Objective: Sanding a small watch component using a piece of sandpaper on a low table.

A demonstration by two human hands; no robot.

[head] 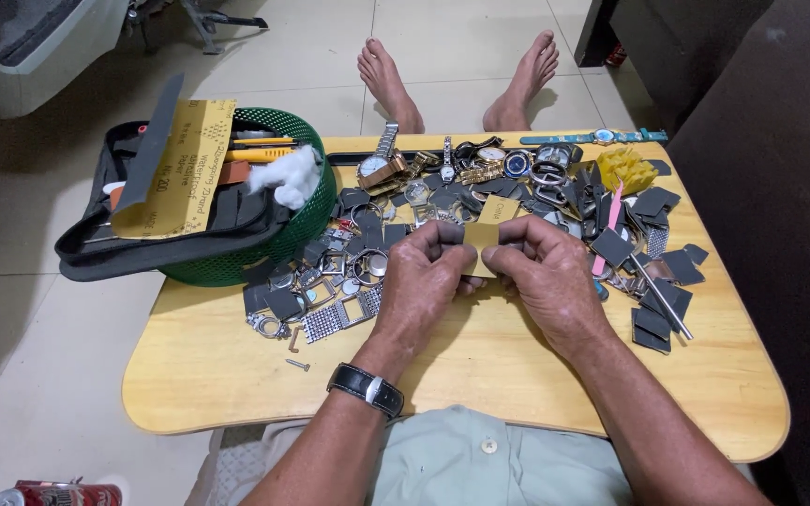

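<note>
Both my hands pinch one small tan strip of sandpaper [480, 245] between thumbs and fingertips; the left hand [424, 278] grips its left end, the right hand [547, 278] its right end, held just above the middle of the low wooden table [236, 365], seemingly taut so it can be folded or torn; beyond the knuckles lies a heap of watch parts [367, 253], dark cut squares [660, 323] and a row of wristwatches [480, 164], all within reach; at the left a green basket [307, 211] holds a black tool pouch [142, 253], a larger yellow sandpaper sheet [180, 169] and white cotton [291, 175]
</note>
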